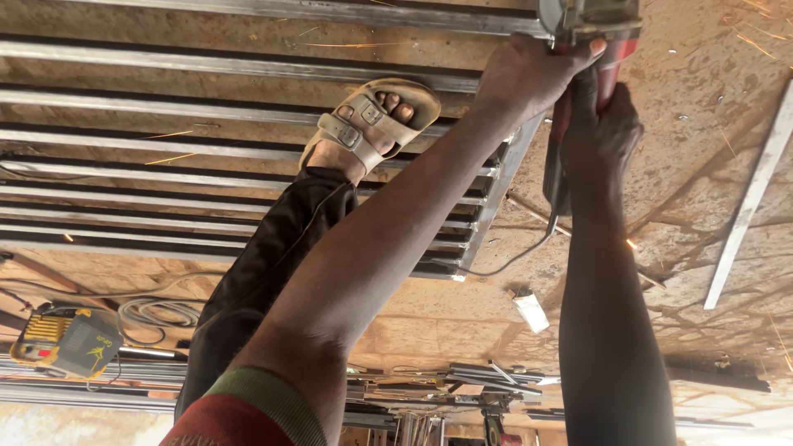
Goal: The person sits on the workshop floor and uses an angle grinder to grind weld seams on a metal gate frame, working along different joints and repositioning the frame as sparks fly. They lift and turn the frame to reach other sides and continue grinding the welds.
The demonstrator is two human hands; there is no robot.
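Observation:
My left hand (pixel 533 74) is wrapped around the front of a red and grey angle grinder (pixel 591 25) at the top edge of the view. Just behind it, my right hand (pixel 599 132) grips the grinder's red body. The tool's head meets a frame of long parallel steel bars (pixel 206 107) lying on the concrete floor. Orange sparks streak over the bars and floor. My foot in a tan sandal (pixel 372 124) rests on the bars, with a dark trouser leg below it. A black cable (pixel 512 256) hangs from the grinder.
A yellow and grey welding machine (pixel 66 339) sits at the lower left beside coiled cable (pixel 157 314). A loose steel bar (pixel 752 198) lies at the right. A pile of metal sections (pixel 462 380) fills the bottom. A small white scrap (pixel 530 312) lies on the floor.

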